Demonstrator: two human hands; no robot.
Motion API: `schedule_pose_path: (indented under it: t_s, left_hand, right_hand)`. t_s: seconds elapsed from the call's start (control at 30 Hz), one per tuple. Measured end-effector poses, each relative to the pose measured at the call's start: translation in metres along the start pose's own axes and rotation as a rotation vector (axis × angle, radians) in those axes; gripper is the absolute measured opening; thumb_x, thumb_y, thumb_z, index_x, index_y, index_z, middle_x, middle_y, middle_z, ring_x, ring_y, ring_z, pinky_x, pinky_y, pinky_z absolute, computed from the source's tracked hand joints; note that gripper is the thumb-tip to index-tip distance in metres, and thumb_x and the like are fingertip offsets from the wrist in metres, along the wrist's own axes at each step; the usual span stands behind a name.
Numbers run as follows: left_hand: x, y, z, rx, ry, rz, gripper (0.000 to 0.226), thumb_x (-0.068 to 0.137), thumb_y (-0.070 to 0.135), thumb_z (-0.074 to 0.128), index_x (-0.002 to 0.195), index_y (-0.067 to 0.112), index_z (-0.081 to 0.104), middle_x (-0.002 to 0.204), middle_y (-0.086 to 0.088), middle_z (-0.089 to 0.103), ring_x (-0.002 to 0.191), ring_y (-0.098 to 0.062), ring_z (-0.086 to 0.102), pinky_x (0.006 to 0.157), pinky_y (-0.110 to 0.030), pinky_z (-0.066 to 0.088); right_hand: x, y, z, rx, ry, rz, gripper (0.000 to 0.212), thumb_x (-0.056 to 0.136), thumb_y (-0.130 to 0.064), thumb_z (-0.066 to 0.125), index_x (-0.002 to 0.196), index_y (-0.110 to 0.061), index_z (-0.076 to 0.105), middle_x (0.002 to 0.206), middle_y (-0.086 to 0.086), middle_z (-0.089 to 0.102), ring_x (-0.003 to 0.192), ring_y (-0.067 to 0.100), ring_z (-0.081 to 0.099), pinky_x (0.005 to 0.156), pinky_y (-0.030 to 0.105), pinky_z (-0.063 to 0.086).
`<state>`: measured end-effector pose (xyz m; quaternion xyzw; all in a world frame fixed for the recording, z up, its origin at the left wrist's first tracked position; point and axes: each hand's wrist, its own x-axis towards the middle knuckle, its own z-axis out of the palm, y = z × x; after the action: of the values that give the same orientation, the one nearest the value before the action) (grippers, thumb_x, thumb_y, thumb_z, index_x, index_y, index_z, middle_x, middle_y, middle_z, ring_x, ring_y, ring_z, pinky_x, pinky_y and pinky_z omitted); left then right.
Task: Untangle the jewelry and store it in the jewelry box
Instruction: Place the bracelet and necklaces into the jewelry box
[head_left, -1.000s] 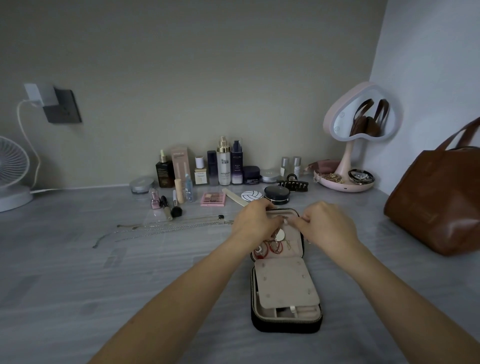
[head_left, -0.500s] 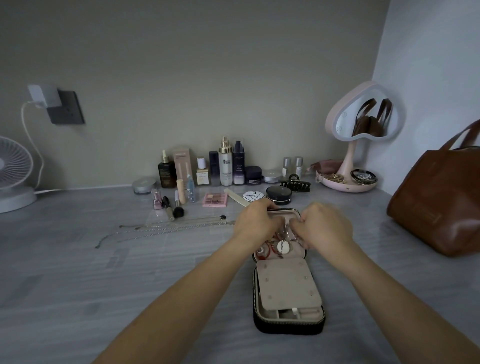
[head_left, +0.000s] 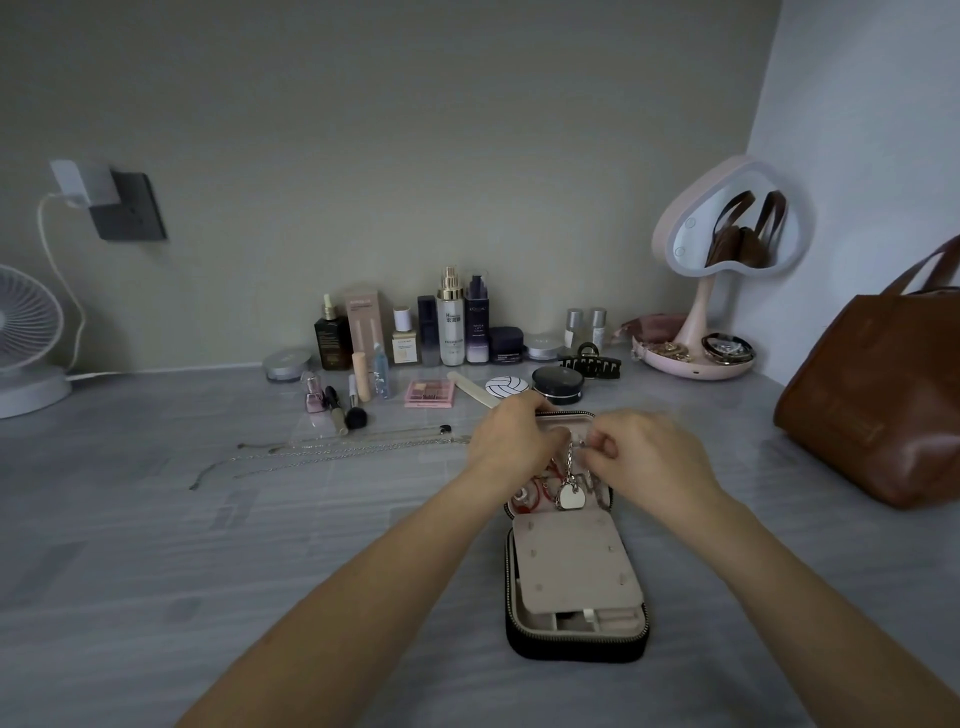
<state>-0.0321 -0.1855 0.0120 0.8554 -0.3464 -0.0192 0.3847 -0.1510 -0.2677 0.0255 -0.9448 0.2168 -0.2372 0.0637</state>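
An open black jewelry box (head_left: 575, 642) with a beige lining lies in front of me, its beige flap (head_left: 574, 564) folded over the near half. My left hand (head_left: 511, 441) and my right hand (head_left: 641, 460) meet over the far half, both pinching a silver chain with a white heart pendant (head_left: 571, 496) that hangs between them. Red pieces (head_left: 535, 491) lie in the box lid under the pendant. Several thin chains (head_left: 332, 449) lie stretched out on the table to the left.
Cosmetic bottles (head_left: 449, 325), a pink palette (head_left: 430, 393), brushes and a black compact (head_left: 557, 384) line the back. A heart-shaped mirror (head_left: 727, 228) on a pink tray stands back right, a brown bag (head_left: 878, 410) at the right, a white fan (head_left: 26, 338) at the left.
The hands have lifted the chain slightly, so the heart pendant now dangles lower and clearer over the box lid. My right hand has shifted a little to the right.
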Motion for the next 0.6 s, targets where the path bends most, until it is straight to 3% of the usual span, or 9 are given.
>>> schedule_pose_path:
  t_s: [0.17, 0.37, 0.6]
  left_hand:
    - [-0.0009, 0.0000, -0.0007, -0.005, -0.003, 0.003, 0.021, 0.074, 0.029, 0.062, 0.095, 0.026, 0.062, 0.097, 0.001, 0.067, 0.093, -0.021, 0.061, 0.075, -0.032, 0.049]
    - [-0.0007, -0.0002, -0.0006, 0.011, 0.004, 0.012, 0.025, 0.074, 0.031, 0.061, 0.099, 0.026, 0.063, 0.101, 0.001, 0.067, 0.097, -0.022, 0.061, 0.079, -0.033, 0.050]
    - [-0.0024, -0.0023, -0.0021, -0.014, 0.006, 0.085, 0.032, 0.079, 0.031, 0.062, 0.111, 0.025, 0.060, 0.115, 0.003, 0.063, 0.108, -0.018, 0.057, 0.085, -0.031, 0.046]
  right_hand:
    - [-0.0040, -0.0044, 0.0027, -0.164, -0.157, -0.142, 0.020, 0.085, -0.037, 0.056, 0.100, -0.024, 0.063, 0.110, -0.002, 0.052, 0.100, 0.023, 0.057, 0.072, 0.033, 0.043]
    - [-0.0068, -0.0066, 0.0045, -0.206, -0.155, -0.152, 0.031, 0.082, -0.046, 0.057, 0.103, -0.024, 0.063, 0.113, -0.003, 0.051, 0.103, 0.022, 0.056, 0.069, 0.029, 0.037]
    - [-0.0032, -0.0039, 0.0045, -0.044, -0.081, -0.101, 0.019, 0.089, -0.032, 0.052, 0.095, -0.021, 0.065, 0.105, 0.000, 0.055, 0.096, 0.023, 0.058, 0.067, 0.030, 0.040]
